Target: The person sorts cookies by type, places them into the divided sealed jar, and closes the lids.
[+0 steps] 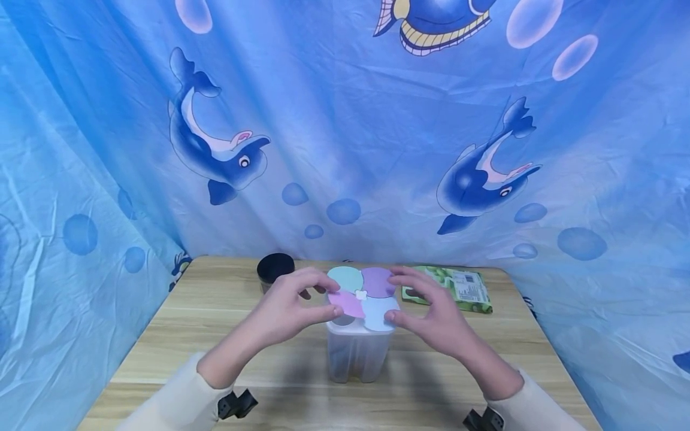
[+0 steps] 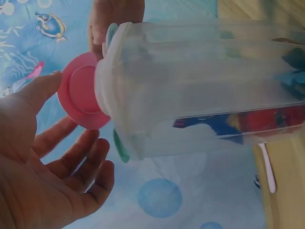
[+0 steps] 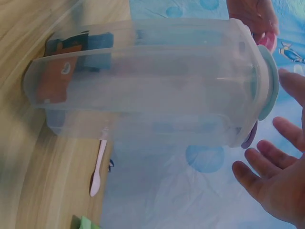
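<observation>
A tall translucent storage container (image 1: 358, 353) with sections stands on the table, topped by mint, purple, pink and light blue round lids around a white centre. My left hand (image 1: 293, 305) holds the pink lid (image 2: 83, 93) by its edge between thumb and fingers. That lid is swung aside and tilted, exposing part of an opening. At the other side is my right hand (image 1: 433, 308), fingers spread, its thumb at the edge of the light blue lid (image 1: 379, 314); firm contact cannot be told. Packets, one orange-brown (image 3: 59, 78), lie low inside the container.
Behind on the left stands a black cup (image 1: 275, 266). A green printed packet (image 1: 469, 290) lies at the back right. One pale pink spoon (image 3: 97, 167) rests on the wooden table (image 1: 215, 335) behind the container. A blue sea-pattern curtain (image 1: 334, 149) surrounds the table.
</observation>
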`<state>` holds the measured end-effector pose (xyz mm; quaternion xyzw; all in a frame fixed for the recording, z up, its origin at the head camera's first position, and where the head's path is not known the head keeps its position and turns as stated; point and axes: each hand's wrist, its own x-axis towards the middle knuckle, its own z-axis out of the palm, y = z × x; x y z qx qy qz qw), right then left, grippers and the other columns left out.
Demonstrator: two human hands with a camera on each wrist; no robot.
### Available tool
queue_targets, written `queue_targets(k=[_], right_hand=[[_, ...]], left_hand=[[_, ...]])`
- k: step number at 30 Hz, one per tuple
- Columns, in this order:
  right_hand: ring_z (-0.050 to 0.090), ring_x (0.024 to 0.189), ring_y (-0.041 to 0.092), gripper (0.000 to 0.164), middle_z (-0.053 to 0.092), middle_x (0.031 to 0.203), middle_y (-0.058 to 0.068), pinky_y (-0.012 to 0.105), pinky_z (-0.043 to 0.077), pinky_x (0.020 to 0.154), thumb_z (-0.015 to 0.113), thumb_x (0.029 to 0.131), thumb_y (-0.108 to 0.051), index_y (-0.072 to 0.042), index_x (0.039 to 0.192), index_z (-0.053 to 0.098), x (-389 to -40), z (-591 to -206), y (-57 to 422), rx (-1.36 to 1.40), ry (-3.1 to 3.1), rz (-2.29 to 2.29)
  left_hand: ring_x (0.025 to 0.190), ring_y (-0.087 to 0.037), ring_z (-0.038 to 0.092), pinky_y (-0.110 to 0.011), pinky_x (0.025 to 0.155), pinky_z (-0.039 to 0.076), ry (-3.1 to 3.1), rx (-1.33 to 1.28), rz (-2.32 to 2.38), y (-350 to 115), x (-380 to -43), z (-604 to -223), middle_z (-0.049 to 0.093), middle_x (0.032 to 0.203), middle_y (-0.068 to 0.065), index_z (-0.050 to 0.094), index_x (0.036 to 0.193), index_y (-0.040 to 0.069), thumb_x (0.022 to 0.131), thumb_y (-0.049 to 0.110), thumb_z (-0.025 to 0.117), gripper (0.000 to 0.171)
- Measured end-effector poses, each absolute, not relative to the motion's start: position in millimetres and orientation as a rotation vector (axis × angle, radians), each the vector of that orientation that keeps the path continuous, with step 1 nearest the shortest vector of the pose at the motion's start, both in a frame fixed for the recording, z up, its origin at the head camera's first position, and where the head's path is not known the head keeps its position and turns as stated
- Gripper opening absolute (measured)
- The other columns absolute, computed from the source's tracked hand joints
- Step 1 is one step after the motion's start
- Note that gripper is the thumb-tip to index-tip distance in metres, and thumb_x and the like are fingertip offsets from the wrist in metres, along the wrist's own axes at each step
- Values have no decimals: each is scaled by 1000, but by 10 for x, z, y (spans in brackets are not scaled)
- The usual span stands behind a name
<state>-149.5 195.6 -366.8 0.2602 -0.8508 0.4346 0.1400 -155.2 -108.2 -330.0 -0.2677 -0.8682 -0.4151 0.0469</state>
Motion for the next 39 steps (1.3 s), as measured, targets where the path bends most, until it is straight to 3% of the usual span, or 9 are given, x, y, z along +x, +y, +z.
queue_targets(k=[5, 13, 23, 30, 32, 34, 37, 39], right_hand=[[46, 144, 29, 64, 54, 152, 2, 54, 51, 103, 88, 83, -32, -19, 140, 63, -1477, -3710, 1978, 745, -2495, 1343], [50, 141, 27, 62, 56, 150, 4, 51, 53, 102, 87, 84, -25, -17, 140, 62, -1466, -3741, 1977, 766, -2464, 1434], [50, 141, 28, 60, 55, 151, 4, 52, 55, 99, 87, 84, -22, -17, 139, 63, -1465, -3753, 1985, 764, -2464, 1476], [49, 141, 29, 60, 53, 153, 5, 52, 55, 98, 87, 84, -23, -18, 139, 63, -1474, -3747, 1986, 761, -2468, 1493], [48, 142, 30, 64, 50, 155, 7, 51, 55, 99, 88, 83, -23, -16, 141, 61, -1478, -3737, 1983, 756, -2478, 1500], [47, 143, 32, 71, 45, 159, 9, 50, 53, 101, 88, 82, -23, -13, 145, 57, -1492, -3726, 1981, 753, -2492, 1518], [46, 144, 33, 82, 42, 161, 10, 51, 50, 106, 88, 82, -24, -11, 153, 47, -1526, -3716, 1981, 741, -2522, 1595], [47, 143, 34, 87, 43, 160, 10, 54, 47, 109, 87, 83, -24, -11, 156, 42, -1547, -3717, 1986, 730, -2541, 1672]], left_hand=[[112, -9, 62, -39, 89, 53, -2570, -899, -1256, -1146, -1528, -3446, 66, 116, 18, 75, 107, 33, 85, 38, 85, 25], [118, -10, 61, -39, 100, 52, -2509, -1005, -1205, -1205, -1524, -3626, 64, 121, 15, 74, 108, 31, 84, 39, 85, 27], [116, -10, 60, -37, 99, 51, -2503, -1054, -1240, -1230, -1538, -3634, 62, 121, 14, 76, 108, 34, 87, 37, 83, 22], [114, -11, 56, -43, 99, 48, -2539, -985, -1279, -1197, -1567, -3619, 58, 118, 14, 75, 102, 39, 85, 35, 84, 20], [113, -12, 55, -43, 96, 48, -2545, -949, -1280, -1171, -1578, -3639, 56, 120, 14, 72, 108, 37, 84, 39, 84, 27], [117, -13, 53, -44, 97, 48, -2557, -913, -1296, -1151, -1590, -3667, 54, 128, 12, 67, 124, 32, 83, 45, 84, 47], [128, -19, 49, -49, 104, 46, -2599, -869, -1346, -1137, -1616, -3708, 48, 145, 5, 47, 150, 22, 79, 47, 86, 84], [139, -24, 43, -56, 111, 40, -2625, -885, -1422, -1138, -1645, -3729, 41, 155, -1, 32, 160, 18, 81, 45, 84, 98]])
